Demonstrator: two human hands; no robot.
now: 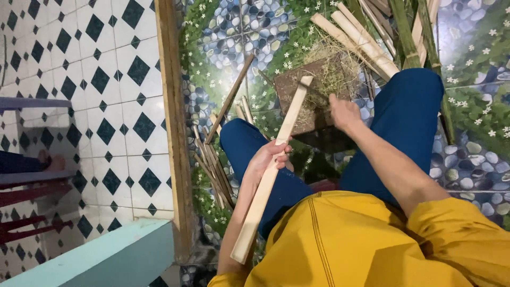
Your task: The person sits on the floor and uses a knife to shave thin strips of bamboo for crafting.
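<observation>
Between the blue-clad knees the way is mostly taken: a long pale bamboo slat [271, 170] slants across it, its far end resting on a dark wooden block [313, 101] strewn with shavings. Beyond the block, stacked bamboo poles [361, 40] bar the floor. Left of the left knee, thin sticks [212, 165] lie against a wooden threshold [172, 122]; open pebble-patterned floor [239, 32] shows past them.

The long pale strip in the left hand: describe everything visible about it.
The strip is a long, flat, pale slat, apparently split bamboo or light wood, with straight edges. It runs diagonally from beside the yellow shirt up to the brown block, where its far end rests. The left hand grips it near the middle, above the left thigh. The right hand is close to its far end.
</observation>
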